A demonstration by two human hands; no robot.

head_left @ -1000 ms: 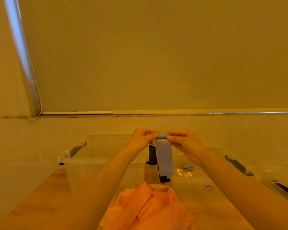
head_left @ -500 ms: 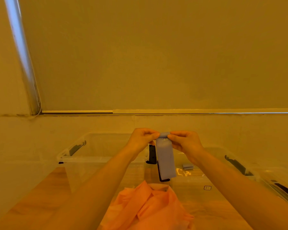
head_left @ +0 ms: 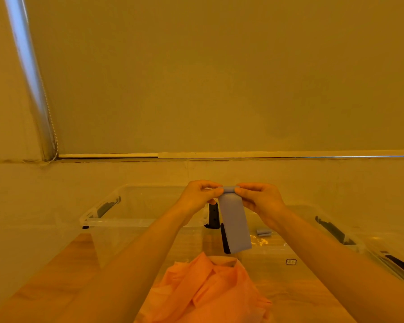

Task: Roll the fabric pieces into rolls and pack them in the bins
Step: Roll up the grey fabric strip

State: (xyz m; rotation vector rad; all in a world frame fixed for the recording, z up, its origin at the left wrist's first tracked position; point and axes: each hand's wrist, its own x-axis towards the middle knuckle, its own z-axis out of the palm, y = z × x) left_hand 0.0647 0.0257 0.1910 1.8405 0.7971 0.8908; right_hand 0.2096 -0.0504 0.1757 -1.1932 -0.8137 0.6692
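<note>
While a crumpled orange fabric pile (head_left: 210, 292) sits nearest on the wooden bench (head_left: 56, 276), both hands work above it: the left hand (head_left: 197, 197) and right hand (head_left: 259, 199) each pinch an end of the small roll topping a grey-blue fabric strip (head_left: 234, 227), whose tail hangs free. Beyond, two clear bins stand side by side, the left bin (head_left: 131, 220) and the right bin (head_left: 313, 229), which holds a finished grey roll (head_left: 264, 233).
</note>
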